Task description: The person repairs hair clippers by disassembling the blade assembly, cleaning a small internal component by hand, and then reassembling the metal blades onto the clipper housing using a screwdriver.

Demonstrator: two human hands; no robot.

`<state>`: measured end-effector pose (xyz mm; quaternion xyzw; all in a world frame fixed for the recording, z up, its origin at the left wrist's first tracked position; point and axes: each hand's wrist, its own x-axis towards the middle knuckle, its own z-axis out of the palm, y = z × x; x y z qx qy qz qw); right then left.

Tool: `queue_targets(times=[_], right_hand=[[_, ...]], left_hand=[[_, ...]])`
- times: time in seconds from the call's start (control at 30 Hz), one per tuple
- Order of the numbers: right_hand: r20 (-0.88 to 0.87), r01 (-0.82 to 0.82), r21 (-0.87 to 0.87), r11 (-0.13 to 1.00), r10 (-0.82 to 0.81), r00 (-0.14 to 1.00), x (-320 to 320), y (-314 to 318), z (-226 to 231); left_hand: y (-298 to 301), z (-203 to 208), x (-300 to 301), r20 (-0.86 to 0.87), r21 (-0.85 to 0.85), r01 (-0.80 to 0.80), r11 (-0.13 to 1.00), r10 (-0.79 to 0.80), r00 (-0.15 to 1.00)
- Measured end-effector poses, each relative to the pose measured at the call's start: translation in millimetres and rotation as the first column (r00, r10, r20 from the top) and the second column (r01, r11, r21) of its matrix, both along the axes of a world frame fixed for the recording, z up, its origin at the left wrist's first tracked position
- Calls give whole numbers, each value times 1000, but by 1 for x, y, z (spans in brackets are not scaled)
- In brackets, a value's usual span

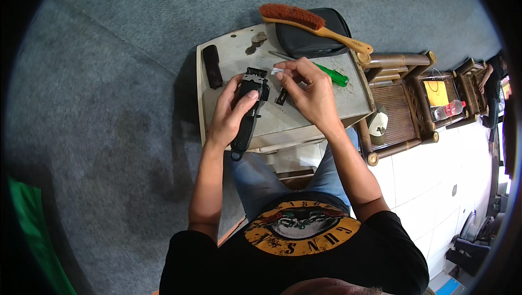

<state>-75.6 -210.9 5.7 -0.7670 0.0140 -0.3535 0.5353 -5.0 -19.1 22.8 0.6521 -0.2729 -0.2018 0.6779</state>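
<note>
My left hand [226, 118] is wrapped round a black hair clipper [246, 129], its blade end pointing away from me and the thumb lying along its body. Just right of the blade, my right hand [315, 92] pinches a small whitish piece [276, 71] between thumb and fingertips; its exact kind is too small to tell. Below those fingertips a small black part [280, 97] lies on the pale tabletop [277, 123]. A screwdriver with a green handle [333, 76] rests beyond my right hand, which partly covers it.
A brown-bristled brush with a wooden handle [342, 40] lies across a black case [304, 45] at the table's far edge. To the left is a dark elongated object [212, 66]. Bamboo seating [394, 107] on the right holds a cap [378, 123] and a plastic bottle [448, 110].
</note>
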Motion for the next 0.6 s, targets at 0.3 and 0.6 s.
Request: queue_targets(times=[0.3, 0.6], right_hand=[[178, -5, -29, 1000, 10, 984, -3, -1, 1], [305, -62, -161, 985, 110, 946, -8, -2, 5]], left_hand=[[-1, -7, -7, 105, -77, 70, 995, -61, 993], [-1, -11, -6, 147, -45, 102, 994, -94, 985]])
